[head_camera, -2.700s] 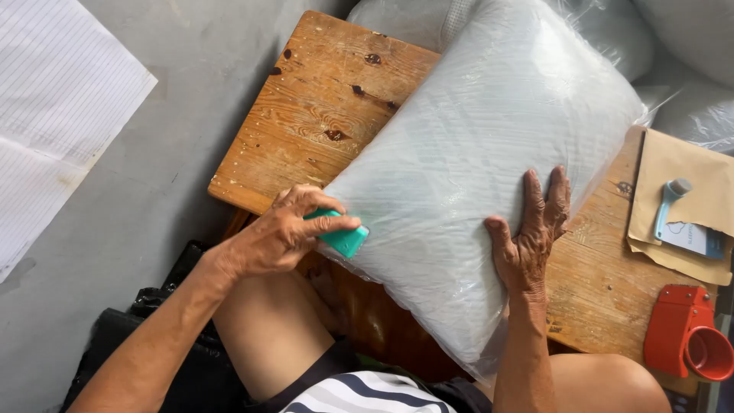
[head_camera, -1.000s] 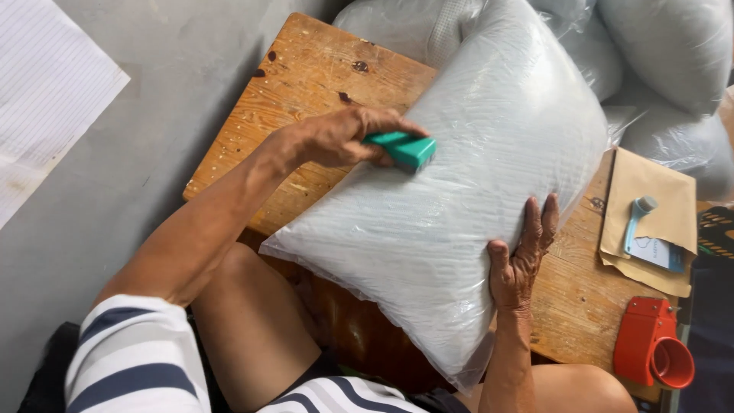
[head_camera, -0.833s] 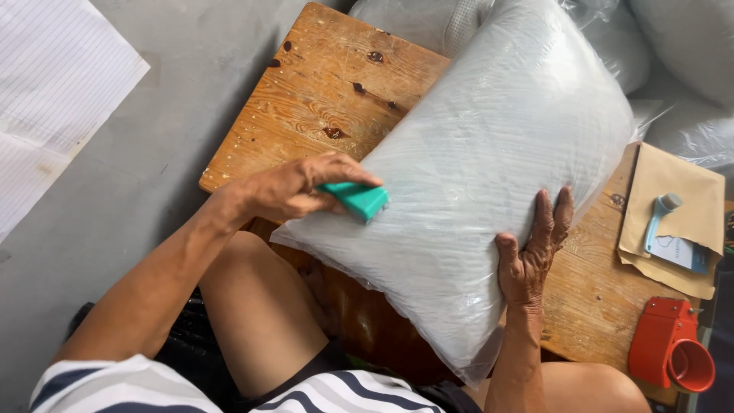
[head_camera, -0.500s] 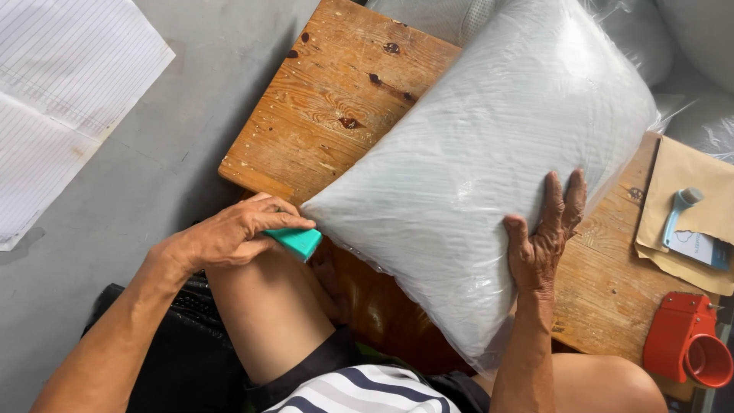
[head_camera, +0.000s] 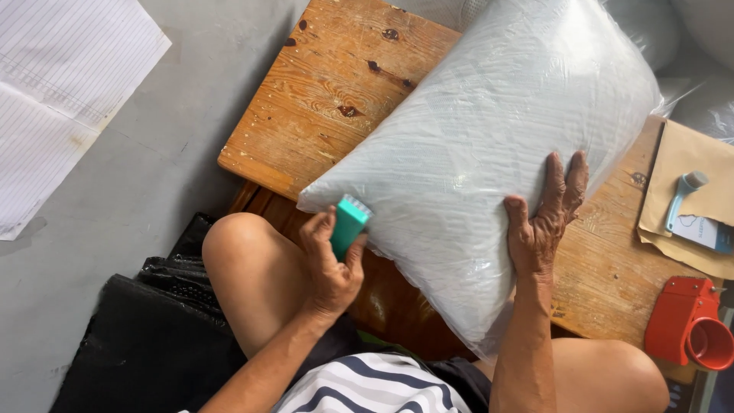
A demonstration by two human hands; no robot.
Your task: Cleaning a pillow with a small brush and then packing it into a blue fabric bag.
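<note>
I see the table [head_camera: 329, 99] under everything, a worn wooden top set at a slant on the grey floor. On it lies the pillow [head_camera: 489, 145], sealed in clear plastic, its long axis running from lower left to upper right; its near end overhangs the table edge above my lap, and its far end points toward more bagged pillows at the top right. My right hand [head_camera: 544, 229] lies flat and open on the pillow's near right edge, fingers pointing up along it. My left hand [head_camera: 330, 264] is closed around the green block [head_camera: 348, 224], which stands nearly upright with its top end touching the pillow's lower left corner. An orange tape dispenser [head_camera: 688, 330] sits at the table's right edge.
</note>
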